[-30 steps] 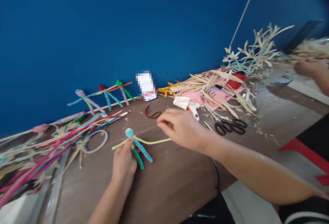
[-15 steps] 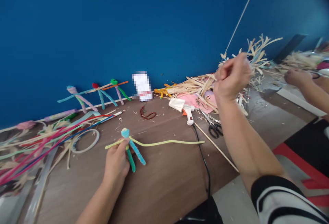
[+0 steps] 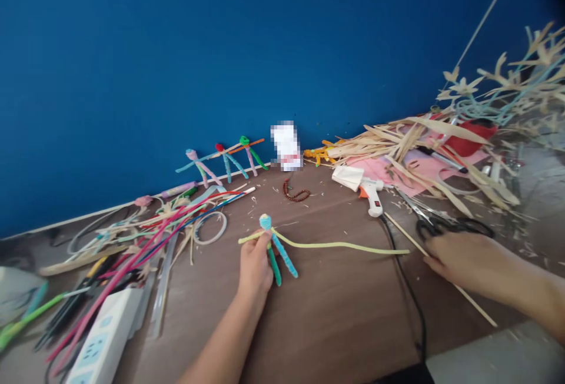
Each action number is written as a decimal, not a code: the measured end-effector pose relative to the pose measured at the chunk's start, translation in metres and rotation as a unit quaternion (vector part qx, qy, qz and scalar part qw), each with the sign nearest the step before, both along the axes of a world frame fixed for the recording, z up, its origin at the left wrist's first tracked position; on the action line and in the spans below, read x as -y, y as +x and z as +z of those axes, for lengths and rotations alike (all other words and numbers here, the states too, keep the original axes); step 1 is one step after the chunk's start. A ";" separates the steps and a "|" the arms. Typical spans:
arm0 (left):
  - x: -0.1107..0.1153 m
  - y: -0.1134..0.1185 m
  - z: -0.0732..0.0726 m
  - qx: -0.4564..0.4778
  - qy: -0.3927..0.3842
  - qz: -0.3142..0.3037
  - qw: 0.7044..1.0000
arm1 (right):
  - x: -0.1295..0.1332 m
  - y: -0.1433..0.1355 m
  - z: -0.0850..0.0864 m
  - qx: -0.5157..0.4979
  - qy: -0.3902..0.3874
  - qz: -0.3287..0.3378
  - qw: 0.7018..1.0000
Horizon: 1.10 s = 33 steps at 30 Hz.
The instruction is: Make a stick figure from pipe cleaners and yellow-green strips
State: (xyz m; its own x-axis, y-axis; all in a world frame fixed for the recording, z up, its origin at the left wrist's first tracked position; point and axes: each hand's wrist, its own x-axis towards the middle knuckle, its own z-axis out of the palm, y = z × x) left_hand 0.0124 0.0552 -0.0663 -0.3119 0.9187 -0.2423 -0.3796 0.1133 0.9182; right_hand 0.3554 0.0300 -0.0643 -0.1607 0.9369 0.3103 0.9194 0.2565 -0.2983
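Observation:
My left hand [image 3: 256, 263] pinches a small pipe-cleaner figure [image 3: 265, 223] at its body, a little above the table. The figure has a light-blue wound head, one blue and one green leg, and a long yellow-green pipe cleaner [image 3: 344, 245] stretching to the right as an arm. On the right, my right hand [image 3: 459, 257] is low over the black handles of the scissors [image 3: 430, 226], touching or just above them. Its fingertips are partly hidden, so its grip is unclear. The scissors' blades point up and left towards the white glue gun [image 3: 374, 196].
Three pipe-cleaner figures [image 3: 227, 163] lean against the blue wall. Left lie loose pipe cleaners [image 3: 145, 243], a tape ring [image 3: 225, 225] and a power strip [image 3: 106, 331]. A bead bracelet [image 3: 295, 196], black cord [image 3: 404, 272], thin stick [image 3: 474, 307] and pale dried strips [image 3: 397, 143] lie further right.
My right hand has come down from its raised position to the scissors. My left hand still holds the figure. The view has swung left, bringing in the power strip; another person's hands have left view.

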 end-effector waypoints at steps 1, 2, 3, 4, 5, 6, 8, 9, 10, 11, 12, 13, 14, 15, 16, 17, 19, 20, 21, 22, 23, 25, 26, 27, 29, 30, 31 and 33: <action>0.000 0.000 0.000 0.003 0.001 -0.003 1.000 | 0.004 0.001 -0.003 0.076 -0.090 -0.019 0.993; 0.000 0.000 -0.001 0.004 0.002 -0.005 1.000 | 0.004 0.000 -0.002 0.115 -0.145 -0.031 0.982; 0.000 -0.001 -0.001 0.005 0.002 -0.007 1.000 | 0.003 -0.003 0.003 0.152 -0.187 -0.037 0.970; 0.000 -0.001 -0.002 0.004 0.002 -0.009 1.000 | 0.000 -0.007 0.011 0.172 -0.208 -0.049 0.962; 0.000 -0.001 -0.002 0.003 0.004 -0.009 1.000 | -0.004 -0.013 0.022 0.188 -0.203 -0.084 0.957; 0.000 -0.001 -0.002 0.001 0.006 -0.010 1.000 | -0.008 -0.020 0.035 0.200 -0.182 -0.116 0.956; 0.000 0.000 -0.001 -0.002 0.008 -0.016 1.000 | -0.015 -0.041 0.062 0.172 -0.090 -0.139 0.971; 0.001 0.000 0.000 -0.001 0.007 -0.022 1.000 | -0.017 -0.056 0.074 0.125 -0.027 -0.139 0.982; 0.002 0.001 0.002 0.003 0.005 -0.029 1.000 | -0.017 -0.073 0.084 0.052 0.013 -0.110 0.992; 0.003 0.002 0.004 0.011 0.003 -0.037 0.999 | -0.016 -0.092 0.091 -0.027 0.017 -0.049 0.998; 0.003 0.003 0.005 0.019 0.004 -0.046 0.999 | -0.015 -0.112 0.094 -0.084 -0.003 0.021 0.996; 0.004 0.004 0.007 0.029 0.008 -0.056 0.998 | -0.013 -0.132 0.093 -0.109 -0.032 0.098 0.989; 0.005 0.004 0.009 0.038 0.017 -0.066 0.997 | -0.011 -0.151 0.090 -0.110 -0.058 0.159 0.979; 0.005 0.004 0.011 0.048 0.028 -0.073 0.996 | -0.009 -0.168 0.084 -0.096 -0.070 0.202 0.972; 0.006 0.004 0.012 0.058 0.037 -0.079 0.994 | -0.009 -0.182 0.076 -0.079 -0.069 0.214 0.971; 0.006 0.004 0.012 0.069 0.044 -0.083 0.993 | -0.009 -0.192 0.069 -0.060 -0.065 0.208 0.974; 0.004 0.002 0.012 0.095 0.052 -0.084 0.991 | -0.012 -0.205 0.057 -0.029 -0.056 0.190 0.980; 0.003 0.001 0.011 0.110 0.054 -0.083 0.989 | -0.014 -0.208 0.052 -0.023 -0.056 0.186 0.981; 0.002 0.000 0.010 0.125 0.053 -0.084 0.987 | -0.017 -0.209 0.050 -0.022 -0.060 0.188 0.980; 0.001 -0.001 0.010 0.141 0.050 -0.086 0.985 | -0.019 -0.209 0.048 -0.026 -0.066 0.192 0.979; 0.000 -0.002 0.009 0.158 0.045 -0.089 0.982 | -0.022 -0.209 0.047 -0.034 -0.072 0.195 0.978; -0.002 -0.004 0.008 0.193 0.033 -0.098 0.976 | -0.028 -0.208 0.045 -0.064 -0.085 0.188 0.976; -0.003 -0.004 0.008 0.208 0.029 -0.102 0.973 | -0.032 -0.208 0.043 -0.086 -0.092 0.178 0.976; -0.003 -0.005 0.008 0.218 0.028 -0.104 0.970 | -0.036 -0.208 0.039 -0.114 -0.104 0.168 0.974; -0.003 -0.005 0.008 0.223 0.033 -0.113 0.968 | -0.043 -0.208 0.031 -0.194 -0.151 0.159 0.956; -0.002 -0.004 0.008 0.218 0.034 -0.123 0.968 | -0.046 -0.209 0.026 -0.248 -0.196 0.164 0.934; -0.001 -0.004 0.008 0.210 0.034 -0.136 0.968 | -0.048 -0.209 0.021 -0.309 -0.246 0.169 0.903; 0.001 -0.002 0.008 0.194 0.036 -0.164 0.967 | -0.049 -0.210 0.015 -0.423 -0.328 0.180 0.825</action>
State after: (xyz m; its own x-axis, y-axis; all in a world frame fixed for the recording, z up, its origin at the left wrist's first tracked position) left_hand 0.0105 0.0542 -0.0587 0.1000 0.9715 -0.2149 -0.6511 0.2272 0.7242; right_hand 0.1454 0.0791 -0.0491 -0.4516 0.8864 -0.1015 0.2111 -0.0044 -0.9775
